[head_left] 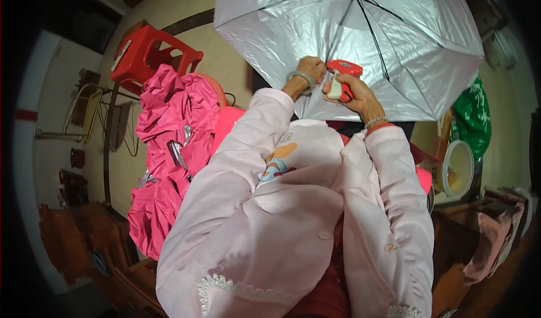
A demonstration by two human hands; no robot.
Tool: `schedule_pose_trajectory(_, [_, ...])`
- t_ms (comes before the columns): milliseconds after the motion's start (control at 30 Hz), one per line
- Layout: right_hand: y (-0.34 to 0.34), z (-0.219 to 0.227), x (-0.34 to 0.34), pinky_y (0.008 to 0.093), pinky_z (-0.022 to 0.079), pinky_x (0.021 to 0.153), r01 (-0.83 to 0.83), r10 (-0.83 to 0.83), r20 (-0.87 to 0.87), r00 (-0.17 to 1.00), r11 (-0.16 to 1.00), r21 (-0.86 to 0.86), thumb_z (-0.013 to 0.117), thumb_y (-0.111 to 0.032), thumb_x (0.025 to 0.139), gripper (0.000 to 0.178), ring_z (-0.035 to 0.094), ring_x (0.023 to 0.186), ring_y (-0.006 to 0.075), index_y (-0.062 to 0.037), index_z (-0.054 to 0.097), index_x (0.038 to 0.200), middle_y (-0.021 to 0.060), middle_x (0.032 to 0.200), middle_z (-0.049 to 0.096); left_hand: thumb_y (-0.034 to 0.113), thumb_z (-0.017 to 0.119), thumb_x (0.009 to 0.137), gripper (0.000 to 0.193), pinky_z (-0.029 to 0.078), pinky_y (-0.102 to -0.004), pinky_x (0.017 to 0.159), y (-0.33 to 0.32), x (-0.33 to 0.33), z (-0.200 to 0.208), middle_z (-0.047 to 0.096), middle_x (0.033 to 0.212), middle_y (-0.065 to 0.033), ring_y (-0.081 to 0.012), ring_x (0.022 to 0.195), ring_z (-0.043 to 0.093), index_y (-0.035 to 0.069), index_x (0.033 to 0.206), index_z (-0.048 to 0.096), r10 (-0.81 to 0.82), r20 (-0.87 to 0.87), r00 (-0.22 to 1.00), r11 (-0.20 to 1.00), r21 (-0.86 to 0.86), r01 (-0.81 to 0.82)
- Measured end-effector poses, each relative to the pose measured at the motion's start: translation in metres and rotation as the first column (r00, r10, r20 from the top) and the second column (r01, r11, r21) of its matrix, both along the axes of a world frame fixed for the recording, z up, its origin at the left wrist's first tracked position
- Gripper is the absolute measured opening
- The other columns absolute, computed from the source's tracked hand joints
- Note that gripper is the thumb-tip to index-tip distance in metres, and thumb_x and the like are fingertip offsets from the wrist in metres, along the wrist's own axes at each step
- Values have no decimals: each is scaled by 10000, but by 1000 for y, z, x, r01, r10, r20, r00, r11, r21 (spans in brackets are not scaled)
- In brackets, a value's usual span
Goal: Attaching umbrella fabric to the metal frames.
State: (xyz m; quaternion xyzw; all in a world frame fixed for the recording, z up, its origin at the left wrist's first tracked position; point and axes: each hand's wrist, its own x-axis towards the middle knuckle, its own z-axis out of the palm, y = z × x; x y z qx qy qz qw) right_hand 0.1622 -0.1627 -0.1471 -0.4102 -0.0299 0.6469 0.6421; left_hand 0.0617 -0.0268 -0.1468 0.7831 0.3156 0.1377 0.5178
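An opened umbrella spreads in front of me with its silver inner side and thin dark ribs showing. My right hand is closed around a red and cream hand tool with a trigger-like lever, held against a rib near the canopy's close edge. Just left of the tool, my left hand is curled with its fingertips pinched at the same rib or the cloth beside it. Exactly what those fingertips hold is too small to make out.
Crumpled pink cloth with silver patches is heaped at my left. Behind it stands a red plastic stool. A gold metal rack is farther left. To the right are a green bag, a pale round bucket and wooden furniture.
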Motion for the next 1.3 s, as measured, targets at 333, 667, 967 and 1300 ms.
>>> schedule_pose_trajectory(333, [-5, -1, -10, 459, 513, 719, -113, 110, 79, 991, 993, 27, 511, -160, 827, 205, 603, 770, 292, -25, 494, 980, 158, 826, 599, 148, 492, 712, 206, 488, -376, 699, 12, 12, -61, 634, 762, -156, -295, 739, 620, 45, 705, 671, -37, -88, 995, 679, 729, 89])
schedule_pose_trajectory(667, [1, 2, -13, 455, 501, 759, -60, 61, 2, 998, 998, -15, 541, -146, 804, 260, 601, 822, 303, -23, 493, 1027, 170, 885, 600, 200, 483, 757, 223, 472, -399, 640, 40, 15, -111, 618, 698, -130, -299, 651, 593, 88, 698, 667, 32, 24, 999, 762, 646, -40])
schedule_pose_trajectory(967, [-1, 16, -15, 468, 533, 665, -26, 26, 20, 999, 1000, 3, 476, -93, 818, 267, 621, 735, 340, 23, 420, 1052, 226, 837, 591, 184, 490, 736, 229, 472, -397, 711, 6, 0, -18, 609, 767, -211, -347, 752, 599, 16, 720, 646, -12, -69, 998, 923, 383, 37])
schedule_pose_trajectory(1300, [-5, 9, -10, 497, 526, 681, -31, 31, 32, 999, 1000, 3, 482, -93, 809, 274, 617, 744, 355, 13, 435, 1057, 224, 844, 585, 182, 498, 730, 230, 473, -396, 698, -1, 1, -14, 608, 732, -210, -345, 718, 603, 7, 714, 645, 1, -71, 998, 932, 362, 24])
